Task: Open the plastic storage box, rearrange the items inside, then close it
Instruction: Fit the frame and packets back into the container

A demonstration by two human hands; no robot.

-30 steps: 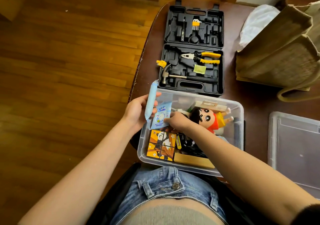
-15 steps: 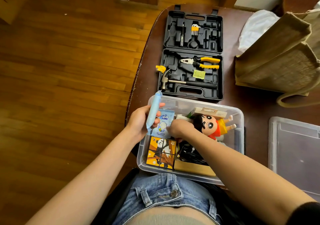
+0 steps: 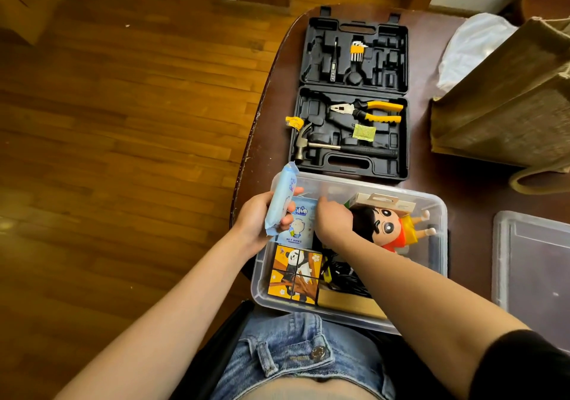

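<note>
While the clear storage box (image 3: 438,214) sits lidless at the table's near edge, the left hand (image 3: 257,219) grips a pale blue wipes pack (image 3: 280,199) at its left rim. The right hand (image 3: 333,222) reaches inside, fingers curled down beside a second pack (image 3: 300,225) reading "WET WIPES"; whether they grasp anything, I cannot tell. A panda puzzle (image 3: 294,273) lies below, a doll (image 3: 388,230) at right.

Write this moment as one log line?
stage: rearranging | box: open | left hand: holds wipes pack | right hand: reaching inside box
</note>
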